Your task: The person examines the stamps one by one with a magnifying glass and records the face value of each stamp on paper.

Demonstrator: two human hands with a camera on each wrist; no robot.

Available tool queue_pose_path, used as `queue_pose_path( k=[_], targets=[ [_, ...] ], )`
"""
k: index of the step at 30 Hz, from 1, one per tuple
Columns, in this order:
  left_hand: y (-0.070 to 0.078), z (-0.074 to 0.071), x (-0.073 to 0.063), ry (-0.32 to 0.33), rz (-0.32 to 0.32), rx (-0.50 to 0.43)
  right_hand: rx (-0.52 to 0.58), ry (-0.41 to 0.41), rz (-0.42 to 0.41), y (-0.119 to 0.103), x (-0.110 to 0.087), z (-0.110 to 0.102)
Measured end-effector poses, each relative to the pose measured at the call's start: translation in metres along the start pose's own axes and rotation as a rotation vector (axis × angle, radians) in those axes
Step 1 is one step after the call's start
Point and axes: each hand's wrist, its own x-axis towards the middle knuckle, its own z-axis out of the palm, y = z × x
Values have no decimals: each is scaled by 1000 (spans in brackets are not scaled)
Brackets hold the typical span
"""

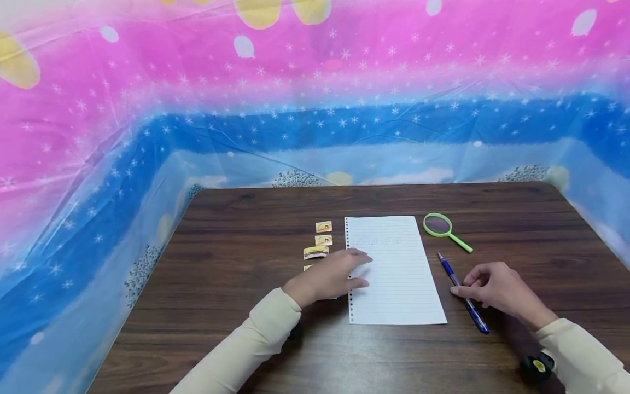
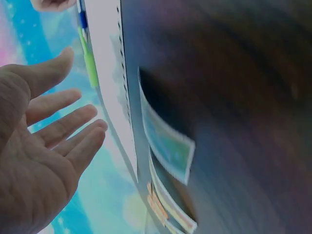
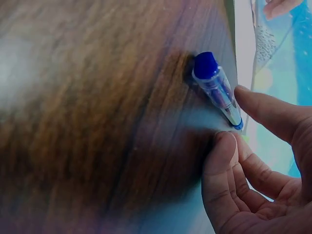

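My left hand reaches over the left edge of a lined sheet of paper, its fingers and thumb spread apart. In the left wrist view, nothing lies between the fingers of this hand. Faint handwriting runs near the top of the sheet. To the right, a blue pen lies slantwise on the table. My right hand is at the pen, with its thumb across the barrel in the head view. In the right wrist view, a gap shows between thumb and bent fingers, beside the pen.
Several small yellow picture cards lie in a column left of the sheet, partly hidden by my left hand; some curl up from the table. A green magnifying glass lies beyond the pen. The dark wooden table meets a patterned cloth behind.
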Motion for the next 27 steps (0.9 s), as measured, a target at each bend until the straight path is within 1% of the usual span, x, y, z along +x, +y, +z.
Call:
queue_pose_path(
  k=[4,7,13,19,21,27],
  targets=[
    [7,6,3,-72,18,9,0,-7,-1,1,-1,1],
    [12,12,6,-103,30,29,2,-3,1,1,-2,2],
    [16,22,11,-131,41,67,18,15,-14,1,-3,4],
    [18,25,11,-133,39,102,39,54,-46,-2,0,-1],
    [18,25,11,-131,38,106,70,64,-52,-2,1,-3],
    [18,24,11,-138,37,96,239,59,-38,-4,5,-7]
  ],
)
